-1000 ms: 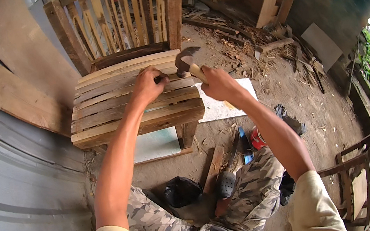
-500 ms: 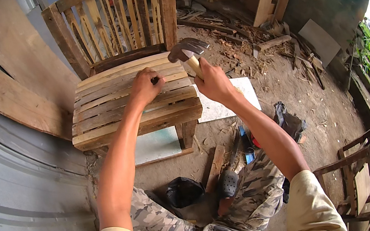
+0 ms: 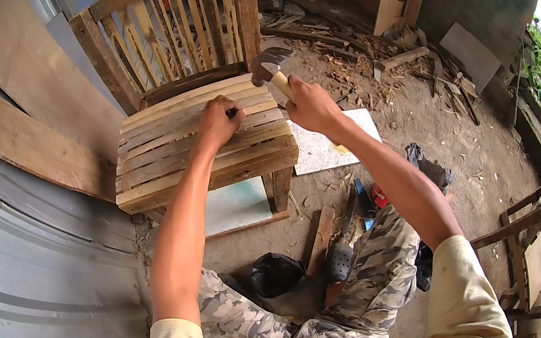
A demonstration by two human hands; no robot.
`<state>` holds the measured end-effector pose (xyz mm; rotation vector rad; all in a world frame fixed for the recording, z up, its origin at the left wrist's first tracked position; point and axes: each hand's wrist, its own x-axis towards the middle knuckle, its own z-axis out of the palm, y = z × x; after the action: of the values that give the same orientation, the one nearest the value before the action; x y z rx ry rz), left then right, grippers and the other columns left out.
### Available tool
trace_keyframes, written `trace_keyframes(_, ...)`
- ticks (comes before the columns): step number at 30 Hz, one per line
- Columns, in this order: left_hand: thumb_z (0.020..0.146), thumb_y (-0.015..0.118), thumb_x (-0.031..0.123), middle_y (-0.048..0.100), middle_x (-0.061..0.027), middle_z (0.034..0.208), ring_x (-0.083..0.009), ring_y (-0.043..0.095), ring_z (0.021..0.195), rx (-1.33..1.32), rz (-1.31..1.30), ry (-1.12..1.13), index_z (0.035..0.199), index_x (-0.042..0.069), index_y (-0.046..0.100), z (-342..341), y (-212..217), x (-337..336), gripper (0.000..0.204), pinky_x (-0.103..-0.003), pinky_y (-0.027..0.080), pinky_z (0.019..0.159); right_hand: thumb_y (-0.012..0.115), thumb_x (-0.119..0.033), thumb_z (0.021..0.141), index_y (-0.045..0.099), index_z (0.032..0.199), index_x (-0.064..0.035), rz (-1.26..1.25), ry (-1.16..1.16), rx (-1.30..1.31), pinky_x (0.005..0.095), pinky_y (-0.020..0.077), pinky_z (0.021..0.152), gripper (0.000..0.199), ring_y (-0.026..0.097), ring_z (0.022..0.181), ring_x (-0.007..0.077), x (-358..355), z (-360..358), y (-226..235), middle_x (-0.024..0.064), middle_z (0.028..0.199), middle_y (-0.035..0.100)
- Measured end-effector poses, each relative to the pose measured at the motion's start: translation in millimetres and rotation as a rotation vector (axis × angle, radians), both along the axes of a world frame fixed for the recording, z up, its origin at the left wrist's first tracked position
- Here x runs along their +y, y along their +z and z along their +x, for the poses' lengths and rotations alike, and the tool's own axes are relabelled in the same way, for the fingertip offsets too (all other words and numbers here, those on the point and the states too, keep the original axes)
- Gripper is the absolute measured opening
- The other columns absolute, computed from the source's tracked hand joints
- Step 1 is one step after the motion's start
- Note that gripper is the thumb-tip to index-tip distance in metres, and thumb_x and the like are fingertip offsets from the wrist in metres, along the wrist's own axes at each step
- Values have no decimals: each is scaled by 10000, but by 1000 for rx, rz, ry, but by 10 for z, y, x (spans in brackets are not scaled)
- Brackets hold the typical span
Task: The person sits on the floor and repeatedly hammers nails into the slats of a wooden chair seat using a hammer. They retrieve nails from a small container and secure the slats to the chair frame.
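Our left hand [image 3: 218,122] rests on the slatted seat of the wooden chair [image 3: 198,142], fingers pinched on a small dark nail [image 3: 232,112]. Our right hand [image 3: 311,106] is closed around the handle of a hammer [image 3: 270,69], its head raised above the seat's right back corner.

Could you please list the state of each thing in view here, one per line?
Left hand: resting on the seat slats, pinching a small dark nail.
Right hand: closed around the hammer handle.
Hammer: raised above the seat, head up.
Wooden chair: upright, slatted seat bare.
Nail: held at the fingertips against a slat.
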<state>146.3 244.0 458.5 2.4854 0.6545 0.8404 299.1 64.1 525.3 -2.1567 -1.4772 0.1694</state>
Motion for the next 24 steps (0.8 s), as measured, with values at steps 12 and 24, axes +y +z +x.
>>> trace_keyframes(12, 845, 713, 237, 668, -124, 1011, -307, 625, 1007, 16, 32, 10, 936, 60, 753, 48, -85, 14, 204, -400, 481, 879, 517, -22, 857, 495, 1155, 59, -161, 30, -109, 431, 509, 494, 309, 620, 592, 283, 38, 65, -209, 206, 784, 647)
trace_keyframes(24, 1002, 411, 464, 409, -114, 1344, -286, 283, 1390, 576, 168, 38, 1421, 424, 466, -86, 117, -474, 424, -655, 212, 1111, 607, -154, 870, 525, 986, 44, 256, -307, 440, 488, 496, 702, 244, 633, 832, 497, -1115, -114, -1509, 303, 833, 641)
